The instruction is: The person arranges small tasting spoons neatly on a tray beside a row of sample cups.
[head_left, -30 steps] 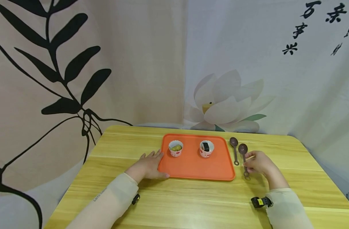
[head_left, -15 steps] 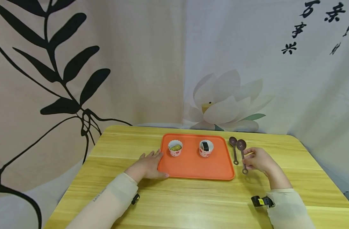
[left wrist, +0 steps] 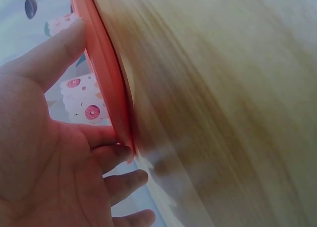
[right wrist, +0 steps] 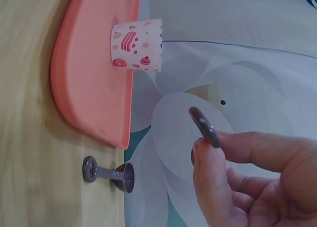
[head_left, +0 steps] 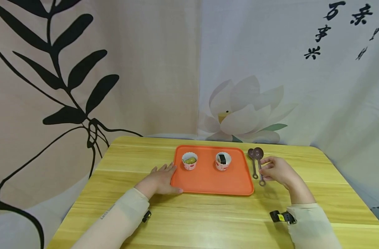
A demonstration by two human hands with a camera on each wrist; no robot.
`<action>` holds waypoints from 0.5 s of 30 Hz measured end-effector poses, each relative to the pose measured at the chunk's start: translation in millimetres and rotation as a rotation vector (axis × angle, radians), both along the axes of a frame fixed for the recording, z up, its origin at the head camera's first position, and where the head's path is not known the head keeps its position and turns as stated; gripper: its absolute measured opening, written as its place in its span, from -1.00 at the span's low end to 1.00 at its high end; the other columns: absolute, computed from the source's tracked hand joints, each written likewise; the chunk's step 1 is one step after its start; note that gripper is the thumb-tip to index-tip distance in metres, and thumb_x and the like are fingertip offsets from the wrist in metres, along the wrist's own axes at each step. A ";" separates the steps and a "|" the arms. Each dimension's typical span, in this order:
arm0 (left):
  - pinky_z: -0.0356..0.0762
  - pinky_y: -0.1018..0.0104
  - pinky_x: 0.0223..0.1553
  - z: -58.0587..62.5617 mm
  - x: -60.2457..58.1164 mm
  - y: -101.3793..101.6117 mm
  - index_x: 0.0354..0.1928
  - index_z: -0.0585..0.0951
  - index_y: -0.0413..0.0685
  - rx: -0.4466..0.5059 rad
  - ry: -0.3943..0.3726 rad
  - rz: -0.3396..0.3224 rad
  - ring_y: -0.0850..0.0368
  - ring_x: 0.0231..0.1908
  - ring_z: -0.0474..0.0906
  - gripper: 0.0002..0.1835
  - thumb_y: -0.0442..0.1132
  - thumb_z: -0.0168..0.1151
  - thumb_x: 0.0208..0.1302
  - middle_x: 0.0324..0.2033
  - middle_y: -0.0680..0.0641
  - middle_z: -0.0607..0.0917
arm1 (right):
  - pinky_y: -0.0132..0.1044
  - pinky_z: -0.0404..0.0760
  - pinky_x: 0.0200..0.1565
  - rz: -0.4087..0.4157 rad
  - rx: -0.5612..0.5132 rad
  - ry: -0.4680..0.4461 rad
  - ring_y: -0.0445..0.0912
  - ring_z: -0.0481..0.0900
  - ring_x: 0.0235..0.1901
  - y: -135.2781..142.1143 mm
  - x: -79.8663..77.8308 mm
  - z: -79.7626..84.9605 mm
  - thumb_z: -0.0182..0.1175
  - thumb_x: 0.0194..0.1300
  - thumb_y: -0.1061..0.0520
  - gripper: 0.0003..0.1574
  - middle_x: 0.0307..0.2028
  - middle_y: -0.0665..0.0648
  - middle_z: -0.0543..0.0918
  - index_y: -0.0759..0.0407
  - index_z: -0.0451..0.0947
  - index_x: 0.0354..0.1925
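Observation:
In the head view, my right hand [head_left: 278, 171] pinches the handle of a dark brown measuring spoon [head_left: 258, 153] between thumb and fingers, just off the orange tray's [head_left: 214, 185] right side. The right wrist view shows the ring end of that spoon [right wrist: 204, 127] raised, its bowl mostly hidden by the fingers. Close to its left, a second brown measuring spoon [head_left: 254, 170] lies on the table; the held bowl overlaps it in the head view. My left hand [head_left: 159, 180] rests at the tray's left edge, fingers spread and thumb along the near corner.
On the tray stand two patterned paper cups. The left cup [head_left: 190, 166] holds a yellow-green piece, the right cup [head_left: 222, 167] a black-and-white piece. Under everything is a wooden table [head_left: 208, 221], backed by a printed curtain [head_left: 158, 69].
My right hand has moved left and slightly away from me with the spoon, bringing it from apart to close beside the other spoon. My left hand stays at the tray.

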State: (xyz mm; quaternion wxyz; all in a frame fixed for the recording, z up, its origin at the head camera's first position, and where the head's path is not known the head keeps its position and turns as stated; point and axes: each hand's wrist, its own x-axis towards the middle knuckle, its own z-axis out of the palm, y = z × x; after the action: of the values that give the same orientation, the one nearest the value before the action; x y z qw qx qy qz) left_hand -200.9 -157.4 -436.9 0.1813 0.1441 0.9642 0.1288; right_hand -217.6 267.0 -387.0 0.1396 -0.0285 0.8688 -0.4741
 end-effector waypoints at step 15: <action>-0.16 -0.29 0.44 1.7 0.4 -0.3 0.57 0.07 -0.17 -0.002 -0.006 -0.003 -0.26 0.51 -0.04 0.15 0.38 0.28 0.16 0.56 -0.17 0.04 | -0.17 0.74 -0.24 -0.010 -0.020 -0.002 -0.08 0.67 -0.36 -19.1 -3.9 4.4 0.20 0.35 0.35 -0.48 -0.20 0.29 0.62 0.52 0.33 0.21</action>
State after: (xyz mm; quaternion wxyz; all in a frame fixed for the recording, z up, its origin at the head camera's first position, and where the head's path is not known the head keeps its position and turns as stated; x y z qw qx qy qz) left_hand -200.5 -157.7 -435.1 0.1845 0.1449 0.9636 0.1278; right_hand -221.5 247.9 -382.6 0.1377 -0.0253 0.8641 -0.4835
